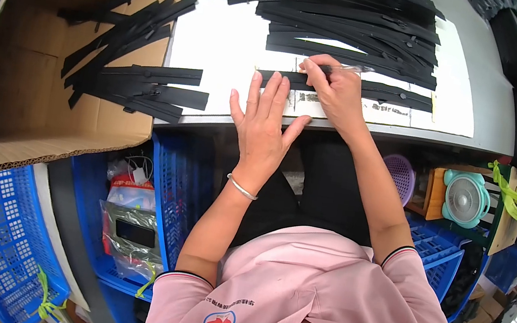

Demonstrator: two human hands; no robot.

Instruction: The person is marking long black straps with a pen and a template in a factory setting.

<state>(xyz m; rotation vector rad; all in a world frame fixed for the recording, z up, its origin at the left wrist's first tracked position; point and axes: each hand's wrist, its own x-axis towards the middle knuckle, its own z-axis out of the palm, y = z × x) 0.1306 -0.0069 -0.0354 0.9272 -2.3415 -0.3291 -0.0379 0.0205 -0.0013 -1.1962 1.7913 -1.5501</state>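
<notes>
A single black zipper (387, 94) lies straight across a white sheet (222, 47) near the table's front edge. My left hand (261, 121) rests flat with fingers outstretched, its fingertips at the zipper's left end. In my right hand (341, 103) a pen with a clear barrel (358, 68) is gripped, and the hand lies over the zipper's middle. The pen's tip is hard to make out. Dark marks show on the sheet just below the zipper. Beyond my hands, many black zippers (355, 21) are piled in rows.
At the left, an open cardboard box (23, 67) on its side holds loose black zippers (122, 38), some reaching onto the table. Blue plastic crates (175, 196) stand below. A teal fan (466, 199) and a purple basket (398, 177) sit to the right.
</notes>
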